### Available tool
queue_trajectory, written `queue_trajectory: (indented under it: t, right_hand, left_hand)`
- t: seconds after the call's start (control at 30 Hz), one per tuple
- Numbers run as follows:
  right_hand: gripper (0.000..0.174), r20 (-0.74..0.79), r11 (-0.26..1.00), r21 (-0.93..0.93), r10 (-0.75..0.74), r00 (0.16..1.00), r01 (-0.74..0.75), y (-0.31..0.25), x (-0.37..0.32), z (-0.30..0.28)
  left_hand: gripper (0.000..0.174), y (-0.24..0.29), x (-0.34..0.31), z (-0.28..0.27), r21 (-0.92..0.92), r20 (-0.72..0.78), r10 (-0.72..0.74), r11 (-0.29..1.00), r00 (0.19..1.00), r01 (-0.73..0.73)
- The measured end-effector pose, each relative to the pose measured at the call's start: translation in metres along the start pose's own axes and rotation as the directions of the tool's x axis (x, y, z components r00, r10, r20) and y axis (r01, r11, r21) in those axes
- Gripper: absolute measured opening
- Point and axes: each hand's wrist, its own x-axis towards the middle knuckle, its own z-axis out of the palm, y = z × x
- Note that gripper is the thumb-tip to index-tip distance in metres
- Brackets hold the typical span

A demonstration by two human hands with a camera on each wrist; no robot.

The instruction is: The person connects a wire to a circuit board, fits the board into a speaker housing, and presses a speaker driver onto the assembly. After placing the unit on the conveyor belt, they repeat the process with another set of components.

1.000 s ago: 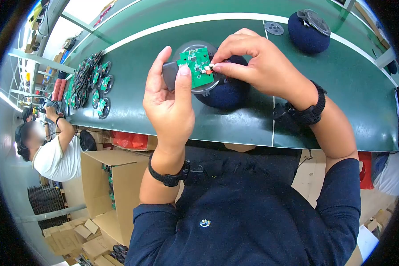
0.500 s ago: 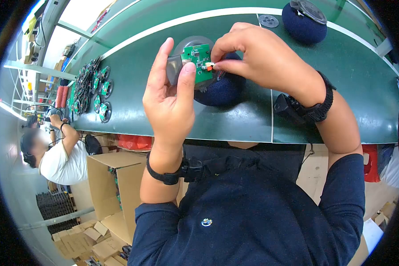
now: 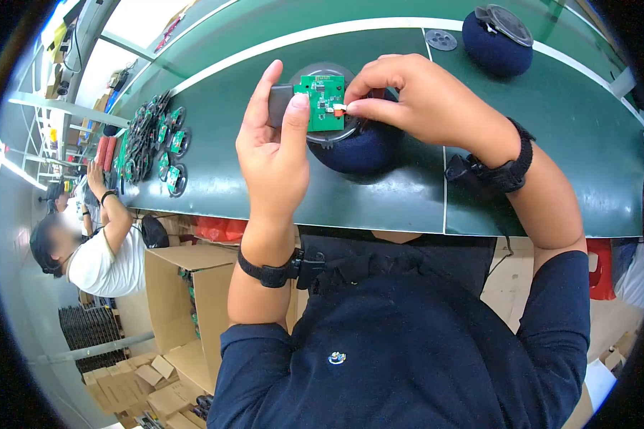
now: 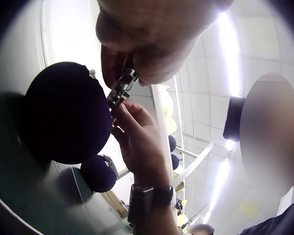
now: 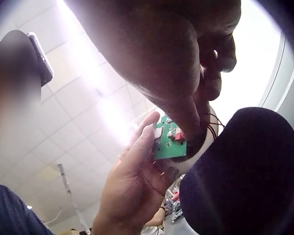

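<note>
My left hand (image 3: 275, 161) grips a grey plastic cover (image 3: 281, 107) carrying a green circuit board (image 3: 320, 124), its thumb on the board's left edge. At the opposite edge, my right hand (image 3: 418, 100) pinches a small white wire connector (image 3: 342, 107) between thumb and forefinger, right at a red and white socket. Dark thin wires (image 5: 213, 128) run behind the board in the right wrist view. Just below and behind the hands sits a round navy fabric-covered body (image 3: 358, 154) on the green tabletop; in the left wrist view this navy body (image 4: 66, 112) stands close beside the fingers.
Another navy round body (image 3: 497, 53) with a grey fitting on top stands back right, near a flat grey disc (image 3: 441, 40). Several boards on dark covers (image 3: 147, 136) are heaped at left. An open cardboard box (image 3: 218, 297) stands below the table edge; another person (image 3: 107, 261) sits at left.
The board has turned slightly and now faces the head camera more squarely. My right fingers stay pinched at the connector throughout. The person at left has raised an arm.
</note>
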Motion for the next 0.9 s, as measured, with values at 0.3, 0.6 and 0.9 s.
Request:
queue_trajectory:
  t: [0.3, 0.6, 0.9]
  right_hand:
    - [0.021, -0.011, 0.976, 0.131, 0.179, 0.984, -0.176, -0.007, -0.002, 0.005]
    - [0.021, -0.117, 0.996, -0.093, -0.011, 0.993, 0.0, -0.004, -0.006, 0.012]
    - [0.022, -0.252, 0.997, -0.077, 0.0, 0.968, -0.02, -0.001, -0.007, 0.019]
  left_hand:
    - [0.046, -0.004, 0.005, -0.005, -0.025, 0.051, -0.017, 1.0, 0.999, 0.018]
    - [0.048, -0.002, 0.005, 0.001, -0.025, 0.042, -0.002, 1.0, 0.999, 0.003]
    - [0.046, -0.005, 0.011, -0.007, -0.072, 0.066, -0.038, 0.997, 0.997, 0.042]
